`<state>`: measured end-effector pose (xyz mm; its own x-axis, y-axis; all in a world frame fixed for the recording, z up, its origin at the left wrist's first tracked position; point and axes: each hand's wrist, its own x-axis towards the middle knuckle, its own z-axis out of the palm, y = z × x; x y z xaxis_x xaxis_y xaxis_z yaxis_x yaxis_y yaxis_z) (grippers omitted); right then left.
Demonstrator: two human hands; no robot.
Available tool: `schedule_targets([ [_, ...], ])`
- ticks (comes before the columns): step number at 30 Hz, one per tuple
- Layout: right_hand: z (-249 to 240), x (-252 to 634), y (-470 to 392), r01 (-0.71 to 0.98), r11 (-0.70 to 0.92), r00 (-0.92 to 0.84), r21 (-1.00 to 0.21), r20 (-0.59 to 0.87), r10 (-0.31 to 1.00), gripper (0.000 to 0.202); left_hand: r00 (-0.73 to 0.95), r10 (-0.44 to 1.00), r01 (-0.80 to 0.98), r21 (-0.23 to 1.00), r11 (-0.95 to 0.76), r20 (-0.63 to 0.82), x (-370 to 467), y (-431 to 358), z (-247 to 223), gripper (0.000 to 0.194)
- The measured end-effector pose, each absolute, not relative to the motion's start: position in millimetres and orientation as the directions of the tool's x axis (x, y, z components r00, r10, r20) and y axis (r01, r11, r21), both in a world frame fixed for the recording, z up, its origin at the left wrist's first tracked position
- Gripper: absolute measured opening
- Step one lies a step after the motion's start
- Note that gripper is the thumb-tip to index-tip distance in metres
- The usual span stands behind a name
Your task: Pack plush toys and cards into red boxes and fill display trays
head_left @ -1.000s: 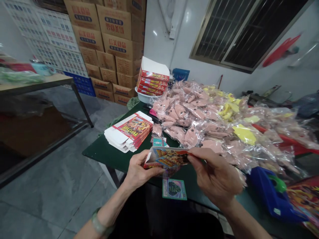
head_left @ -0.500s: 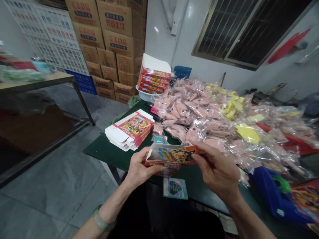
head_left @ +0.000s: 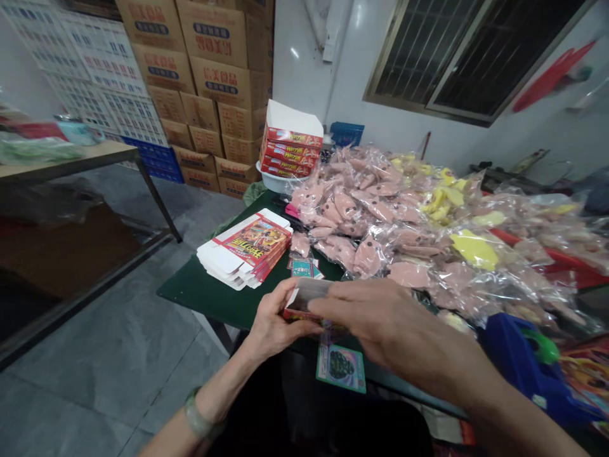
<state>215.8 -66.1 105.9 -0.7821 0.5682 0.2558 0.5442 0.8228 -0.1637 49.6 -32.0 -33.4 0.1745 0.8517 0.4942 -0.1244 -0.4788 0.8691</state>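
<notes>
L grip w/ open box, R grip over it, bagged pink pcs behind

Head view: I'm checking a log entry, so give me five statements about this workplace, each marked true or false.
1. The left hand holds an open carton. True.
2. The bangle is on the right wrist. False: the bangle is on the left one.
3. The stacked flat cartons lie left of the bagged pink toys. True.
4. The tape dispenser is yellow. False: the tape dispenser is blue with a green centre.
5. The cardboard boxes are unprinted. False: the cardboard boxes carry red and blue print.
</notes>
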Motion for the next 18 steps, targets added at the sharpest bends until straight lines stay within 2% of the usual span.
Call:
schedule_targets([
  [2, 96.6, 208.9, -63.6, 0.571, 0.802, -0.778, -0.176, 0.197, 0.597, 0.026, 0.178, 0.851, -0.121, 0.869, -0.479, 0.494, 50.5, -32.0, -34.9, 0.06],
  [4, 83.4, 206.9, -59.3, 0.573, 0.784, -0.762, -0.238, 0.198, 0.617, 0.025, 0.185, 0.856, -0.122, 0.876, -0.467, 0.482, 50.9, -31.6, -36.4, 0.062],
  [6, 71.6, 209.9, -56.2, 0.57, 0.749, -0.681, -0.337, 0.317, 0.661, 0.028, 0.185, 0.867, -0.122, 0.886, -0.448, 0.464, 51.5, -31.0, -37.0, 0.063],
  [8, 66.0, 216.4, -55.7, 0.586, 0.69, -0.517, -0.425, 0.459, 0.722, 0.027, 0.161, 0.877, -0.116, 0.892, -0.438, 0.452, 52.8, -30.5, -36.4, 0.062],
  [10, 67.9, 223.9, -56.8, 0.619, 0.625, -0.39, -0.476, 0.504, 0.771, 0.021, 0.139, 0.881, -0.109, 0.891, -0.441, 0.453, 54.9, -30.3, -35.5, 0.06],
  [13, 77.6, 231.0, -56.9, 0.661, 0.605, -0.453, -0.444, 0.406, 0.793, 0.014, 0.126, 0.873, -0.136, 0.88, -0.455, 0.471, 58.2, -30.2, -35.9, 0.062],
  [18, 78.0, 225.7, -50.4, 0.693, 0.633, -0.614, -0.345, 0.177, 0.769, 0.02, 0.135, 0.868, -0.15, 0.875, -0.459, 0.478, 59.6, -30.0, -41.4, 0.068],
])
